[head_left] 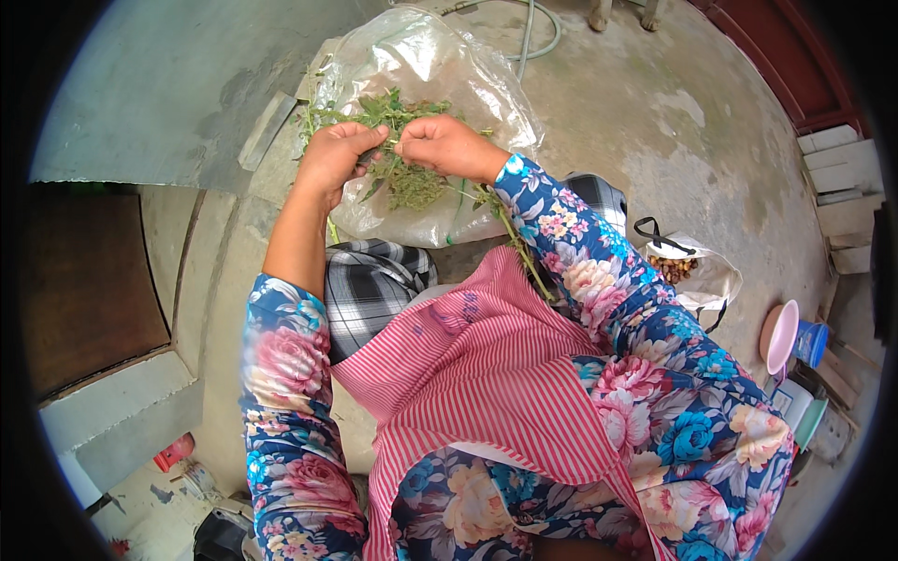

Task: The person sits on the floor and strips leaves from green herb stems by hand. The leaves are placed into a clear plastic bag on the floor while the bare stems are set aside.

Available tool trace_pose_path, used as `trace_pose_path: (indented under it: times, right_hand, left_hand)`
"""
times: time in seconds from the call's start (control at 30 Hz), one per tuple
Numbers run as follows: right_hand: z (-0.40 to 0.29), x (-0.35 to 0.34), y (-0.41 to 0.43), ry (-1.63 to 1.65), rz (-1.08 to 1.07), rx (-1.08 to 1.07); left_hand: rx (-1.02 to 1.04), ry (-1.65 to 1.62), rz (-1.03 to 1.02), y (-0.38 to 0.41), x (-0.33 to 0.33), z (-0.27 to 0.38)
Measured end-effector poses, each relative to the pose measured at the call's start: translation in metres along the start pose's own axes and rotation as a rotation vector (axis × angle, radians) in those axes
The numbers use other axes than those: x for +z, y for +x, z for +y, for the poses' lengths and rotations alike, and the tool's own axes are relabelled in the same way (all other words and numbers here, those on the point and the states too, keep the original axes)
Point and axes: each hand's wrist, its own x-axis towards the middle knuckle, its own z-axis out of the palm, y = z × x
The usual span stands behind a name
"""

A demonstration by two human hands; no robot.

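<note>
Close together over a clear plastic sheet or bag (484, 91), my two hands hold parts of a green leafy plant. My left hand (340, 154) has thumb and fingers pinched, with dark green leaf bits under the fingertips. Thumb and forefinger of my right hand (449, 147) pinch a thin stem piece. Leafy sprigs (393, 109) lie beyond my hands, and a pile of small green plant bits (415, 188) rests on the plastic below them. A long green stalk (520, 245) slants beside my right forearm, down to the striped apron (484, 336).
A white bag (712, 277) with small brown items stands at the right, near a pink basin (780, 336) and a blue container (811, 343). A concrete block (266, 131) lies left of the plastic. A hose (527, 35) curls behind it. Grey blocks (845, 165) are stacked far right.
</note>
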Motion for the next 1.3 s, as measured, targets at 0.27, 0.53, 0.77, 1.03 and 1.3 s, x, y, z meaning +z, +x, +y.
trace_pose_path:
  times: [0.27,0.53,0.77,1.03,1.3]
  right_hand:
    - [0.005,-0.005,0.0,-0.008,0.0,-0.045]
    - [0.003,-0.003,-0.001,-0.042,0.01,-0.036]
    - [0.001,-0.001,-0.001,-0.031,0.006,-0.04]
    - [0.007,-0.006,-0.001,-0.067,0.017,-0.084]
    - [0.01,-0.002,0.001,-0.134,0.025,-0.11]
  left_hand:
    - [-0.138,-0.203,0.037,-0.009,0.002,0.005]
    - [-0.023,-0.023,-0.053,-0.005,-0.003,0.001]
    - [-0.014,-0.022,0.102,0.001,-0.003,-0.003]
    - [-0.136,-0.221,0.071,-0.007,0.006,0.002]
    - [-0.08,-0.048,-0.071,-0.003,-0.005,-0.002]
